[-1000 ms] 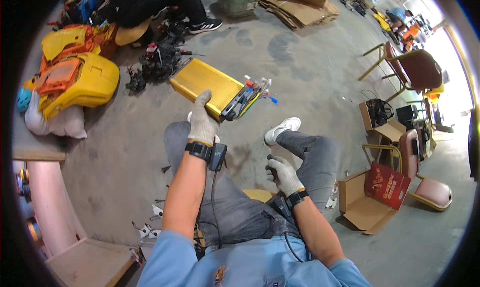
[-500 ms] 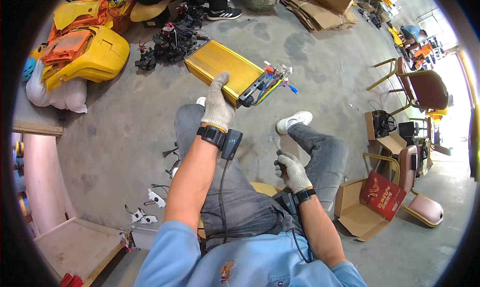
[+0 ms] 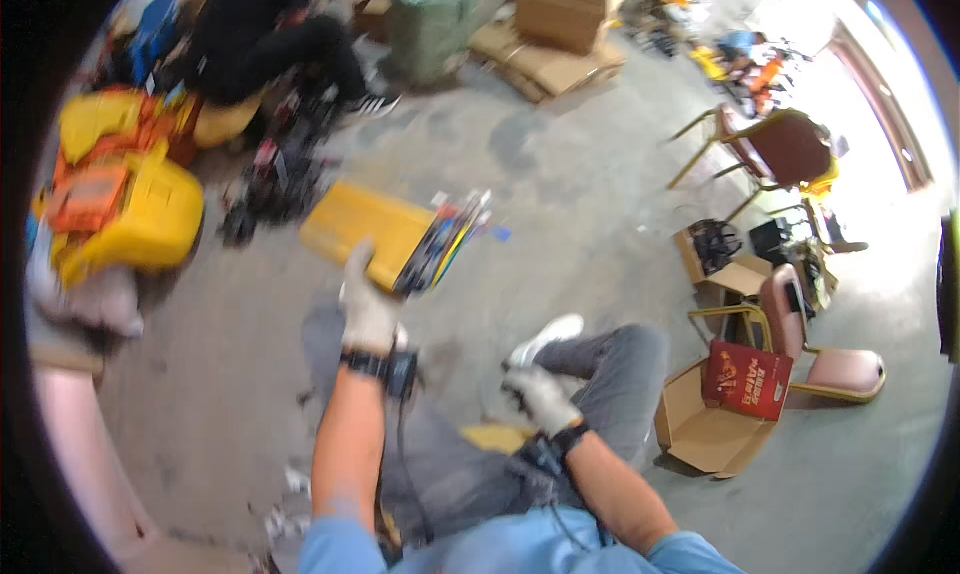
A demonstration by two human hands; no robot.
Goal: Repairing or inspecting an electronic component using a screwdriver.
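Observation:
My left hand (image 3: 370, 312), in a pale work glove, grips a flat yellow metal box (image 3: 362, 226) by its near edge and holds it out over the floor. Coloured wires and connectors (image 3: 455, 236) stick out of the box's right end. My right hand (image 3: 545, 400), also gloved, is closed above my right thigh around the dark handle of a screwdriver (image 3: 514, 394). Motion blurs the tool, and its shaft cannot be made out now.
Yellow and orange plastic housings (image 3: 150, 209) lie at the left, beside a heap of black cables (image 3: 285, 179). Another person (image 3: 255, 49) crouches behind them. Flattened cardboard (image 3: 545, 64) lies far off. Chairs (image 3: 785, 149) and an open carton (image 3: 715, 434) stand at the right.
The view has swung, so the room sits lower and further left in the picture. The yellow box stays in my left hand, and my right hand remains closed.

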